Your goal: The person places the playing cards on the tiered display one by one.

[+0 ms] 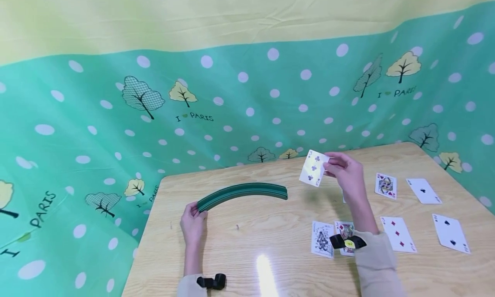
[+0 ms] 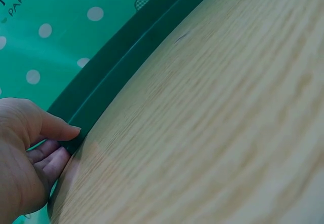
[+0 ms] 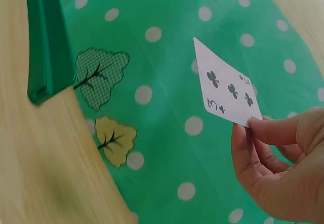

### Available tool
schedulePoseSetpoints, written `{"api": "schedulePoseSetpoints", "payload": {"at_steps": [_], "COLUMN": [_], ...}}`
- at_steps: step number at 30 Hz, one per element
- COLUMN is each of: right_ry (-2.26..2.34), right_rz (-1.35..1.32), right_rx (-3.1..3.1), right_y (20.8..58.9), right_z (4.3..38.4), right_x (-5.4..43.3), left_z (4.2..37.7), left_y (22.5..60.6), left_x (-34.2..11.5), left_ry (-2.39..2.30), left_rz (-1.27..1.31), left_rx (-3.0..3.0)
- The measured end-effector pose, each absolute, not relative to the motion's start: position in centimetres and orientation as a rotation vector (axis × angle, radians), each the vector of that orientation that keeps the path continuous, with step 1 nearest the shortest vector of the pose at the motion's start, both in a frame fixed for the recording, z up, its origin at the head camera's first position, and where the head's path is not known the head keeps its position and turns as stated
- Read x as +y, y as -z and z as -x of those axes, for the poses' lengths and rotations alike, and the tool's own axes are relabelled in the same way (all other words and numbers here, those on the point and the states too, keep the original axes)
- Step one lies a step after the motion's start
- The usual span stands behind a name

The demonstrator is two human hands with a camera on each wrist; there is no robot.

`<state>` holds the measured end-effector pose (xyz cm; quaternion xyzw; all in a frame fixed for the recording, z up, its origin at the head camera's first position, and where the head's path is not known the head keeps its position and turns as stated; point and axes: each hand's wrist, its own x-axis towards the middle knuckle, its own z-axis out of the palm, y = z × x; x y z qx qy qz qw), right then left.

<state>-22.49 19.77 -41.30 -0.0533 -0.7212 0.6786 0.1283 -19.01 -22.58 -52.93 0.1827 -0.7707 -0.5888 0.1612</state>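
A curved green card holder (image 1: 243, 189) rests on the wooden table, its slots running along its length. My left hand (image 1: 192, 226) pinches the holder's left end between thumb and fingers, seen closely in the left wrist view. Raised above the table, my right hand (image 1: 346, 172) pinches a three of clubs playing card (image 1: 314, 168) by one edge, face visible. In the right wrist view the same card (image 3: 228, 84) is tilted, apart from the holder (image 3: 48, 46). No card shows in the holder's slots.
Face-up cards lie at the right: a joker (image 1: 322, 241), a three of diamonds (image 1: 398, 234), a two of spades (image 1: 450, 232), an ace (image 1: 423, 191) and a heart face card (image 1: 386, 185). My right forearm partly covers others. A green polka-dot curtain (image 1: 232, 95) hangs behind the table.
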Motion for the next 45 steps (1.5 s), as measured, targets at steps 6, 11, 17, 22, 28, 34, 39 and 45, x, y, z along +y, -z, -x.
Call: {"api": "schedulePoseSetpoints", "payload": {"at_steps": [6,11,17,22,28,34,39,45], "right_ry": [-2.062,-2.117,-2.112,-2.148,-2.163,-2.17,-2.17,-2.188], "right_rz": [0.148,0.121,0.138,0.099,0.055,0.043,0.04,0.016], "right_rx": [-2.019,-1.985,-2.012,-1.98,-1.979,-1.979,-1.955,-1.946], "right_y": [40.4,40.1,40.1,40.2,40.1,40.1,40.2,40.2], "right_z": [23.3,23.6,23.5,23.6,23.7,23.6,23.7,23.8], "right_x": [18.2,17.3,16.2,14.8,13.3,12.1,11.2,10.1], "left_z": [19.4,19.6,19.5,19.4,19.2,18.9,18.9,19.0], "left_y": [52.8,52.8,52.8,52.5,52.6,52.8,52.9,53.0], "left_x": [-22.2,-21.8,-22.1,-22.5,-22.2,-22.3,-22.3,-22.2], "left_ry": [1.683,1.71,1.7,1.693,1.715,1.702,1.695,1.701], "left_rz": [-0.532,-0.53,-0.544,-0.535,-0.546,-0.553,-0.559,-0.548], "left_rx": [-2.197,-2.184,-2.188,-2.199,-2.195,-2.195,-2.199,-2.183]}}
